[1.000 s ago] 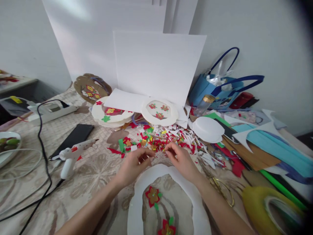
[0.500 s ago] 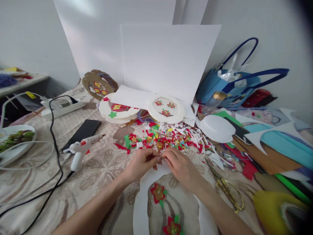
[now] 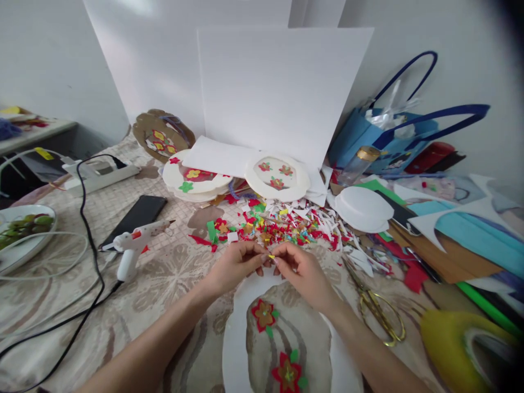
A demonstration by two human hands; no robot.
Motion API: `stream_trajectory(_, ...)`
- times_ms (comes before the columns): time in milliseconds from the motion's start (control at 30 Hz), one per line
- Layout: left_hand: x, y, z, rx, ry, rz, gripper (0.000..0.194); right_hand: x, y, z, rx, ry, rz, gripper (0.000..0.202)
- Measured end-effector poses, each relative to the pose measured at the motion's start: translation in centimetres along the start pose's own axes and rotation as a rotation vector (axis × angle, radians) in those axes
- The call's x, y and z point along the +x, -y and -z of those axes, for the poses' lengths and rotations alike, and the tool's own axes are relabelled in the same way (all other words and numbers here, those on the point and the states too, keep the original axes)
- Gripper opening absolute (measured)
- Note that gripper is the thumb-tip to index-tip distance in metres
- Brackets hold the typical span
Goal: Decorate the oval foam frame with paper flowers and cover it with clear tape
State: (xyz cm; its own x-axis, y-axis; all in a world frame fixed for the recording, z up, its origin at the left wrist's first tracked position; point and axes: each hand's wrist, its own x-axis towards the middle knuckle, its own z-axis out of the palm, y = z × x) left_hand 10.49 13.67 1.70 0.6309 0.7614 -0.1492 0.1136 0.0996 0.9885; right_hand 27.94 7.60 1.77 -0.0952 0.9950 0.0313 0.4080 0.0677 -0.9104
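Between the fingertips of my left hand (image 3: pixel 241 265) and my right hand (image 3: pixel 301 267) is a small yellow piece (image 3: pixel 271 256), pinched from both sides. Both hands hover over the top edge of a white ring-shaped frame (image 3: pixel 236 349). Inside that frame, a see-through sheet carries two red and brown flowers with green leaves, an upper one (image 3: pixel 264 315) and a lower one (image 3: pixel 287 374). Just beyond my fingers lies a heap of red, white, green and yellow scraps (image 3: pixel 286 229).
A glue gun (image 3: pixel 133 245) and a black phone (image 3: pixel 135 218) lie at the left with cables. Gold scissors (image 3: pixel 379 314) and a yellow tape roll (image 3: pixel 450 338) are at the right. Decorated round frames (image 3: pixel 251 183), white ovals (image 3: pixel 362 210) and a blue bag (image 3: pixel 356 134) stand farther back.
The yellow piece now shows between my fingertips, where it was hidden before. My hands have turned slightly, and the whole view has shifted a little.
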Motion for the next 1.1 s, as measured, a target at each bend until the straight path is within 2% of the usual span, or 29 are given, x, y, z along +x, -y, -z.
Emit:
stream_trajectory(167,0.0,0.3,0.1,0.034,0.013,-0.014,0.018,0.0,-0.1,0.0,-0.007,0.000,0.002,0.007)
stream_trajectory(300,0.0,0.5,-0.1,0.004,0.017,-0.098,0.017,-0.2,-0.1,0.2,0.017,-0.002,-0.014,0.007)
stream_trajectory(433,-0.3,0.2,-0.3,0.192,-0.027,-0.164,0.009,-0.3,-0.2,0.3,0.071,0.030,-0.038,0.006)
stream_trajectory(533,-0.4,0.2,-0.4,0.293,-0.061,-0.173,0.010,-0.2,-0.4,0.2,0.158,0.056,-0.058,0.006)
stream_trajectory(700,-0.3,0.4,-0.3,0.290,-0.058,-0.182,0.010,-0.1,-0.6,0.1,0.288,0.083,-0.132,0.006)
stream_trajectory(1100,-0.5,-0.3,-0.4,0.341,-0.032,-0.172,0.012,-0.2,-1.0,0.0,0.311,0.097,-0.170,0.012)
